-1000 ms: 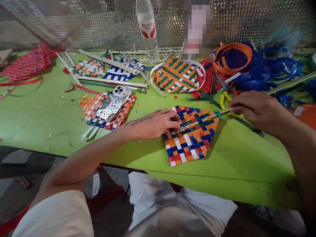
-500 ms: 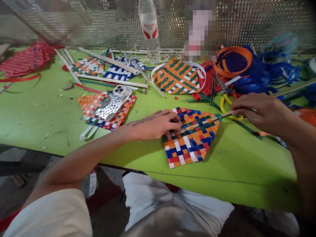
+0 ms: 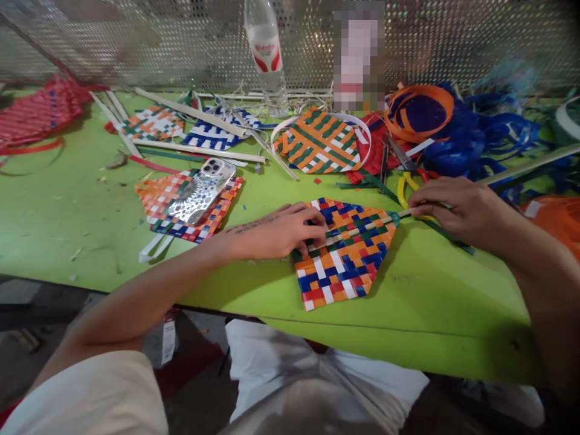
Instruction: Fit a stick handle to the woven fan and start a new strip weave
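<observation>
A woven plastic-strap panel (image 3: 351, 263) in orange, blue, white, red and green lies on the green table in front of me. A thin pale wooden stick (image 3: 362, 230) runs across it, slipped under some of its straps, and comes out at the right corner by a green strap. My left hand (image 3: 292, 231) is closed on the panel's left edge with curled fingers; its fingertips are partly hidden. Between thumb and fingers, my right hand (image 3: 460, 208) pinches the stick's protruding end. Yellow-handled scissors (image 3: 403, 187) lie just behind that hand.
A phone (image 3: 202, 192) rests on another woven panel (image 3: 158, 202) at left. Behind are more woven panels (image 3: 324, 142), pale wooden strips (image 3: 194, 112), a water bottle (image 3: 267, 57), an orange strap coil (image 3: 419, 112) and blue straps (image 3: 466, 142). A perforated metal screen (image 3: 136, 42) borders the table.
The view has turned slightly, so things sit a little further left in the picture. Both hands keep the same holds, and the panel and stick look unchanged.
</observation>
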Available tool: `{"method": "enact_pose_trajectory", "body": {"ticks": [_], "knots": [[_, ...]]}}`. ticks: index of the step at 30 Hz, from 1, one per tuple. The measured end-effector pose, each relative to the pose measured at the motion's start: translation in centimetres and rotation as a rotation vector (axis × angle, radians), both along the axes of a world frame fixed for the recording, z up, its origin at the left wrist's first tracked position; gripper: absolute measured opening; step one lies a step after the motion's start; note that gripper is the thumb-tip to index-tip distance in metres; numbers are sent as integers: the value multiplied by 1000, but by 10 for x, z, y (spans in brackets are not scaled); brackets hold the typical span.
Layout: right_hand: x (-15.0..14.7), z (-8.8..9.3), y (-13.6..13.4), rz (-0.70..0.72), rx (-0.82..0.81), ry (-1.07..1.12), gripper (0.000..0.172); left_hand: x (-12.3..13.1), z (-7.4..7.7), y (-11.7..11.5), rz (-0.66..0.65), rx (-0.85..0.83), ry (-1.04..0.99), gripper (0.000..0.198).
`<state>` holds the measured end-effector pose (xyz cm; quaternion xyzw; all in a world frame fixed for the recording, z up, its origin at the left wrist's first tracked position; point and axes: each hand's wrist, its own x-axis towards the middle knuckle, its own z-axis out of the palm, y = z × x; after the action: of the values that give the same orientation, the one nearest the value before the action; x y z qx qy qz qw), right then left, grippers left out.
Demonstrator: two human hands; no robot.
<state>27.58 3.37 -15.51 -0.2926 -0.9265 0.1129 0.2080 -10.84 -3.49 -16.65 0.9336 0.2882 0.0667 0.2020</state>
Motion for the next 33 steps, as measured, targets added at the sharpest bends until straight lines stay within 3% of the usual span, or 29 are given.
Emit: {"method": "enact_pose_trajectory", "body": {"ticks": [5,15,19,23,28,33], "knots": [[-3,-4,-2,-36,0,1,20,1,2,-2,11,-21,-55,27],[-11,-4,-12,-27,-35,23,23,-3,-2,0,32,-64,-132,44],[-11,-10,-11,-86,-10,30,18,-11,-7,4,94,-178,-224,43],[-9,-18,-7,-148,15,59,14,-24,-18,15,206,-43,-343,29],[-4,-23,-4,-178,46,68,12,-33,-18,23,268,-12,-234,47],[0,-23,-4,-211,33,48,15,-36,-9,23,158,-80,-98,64]]}}
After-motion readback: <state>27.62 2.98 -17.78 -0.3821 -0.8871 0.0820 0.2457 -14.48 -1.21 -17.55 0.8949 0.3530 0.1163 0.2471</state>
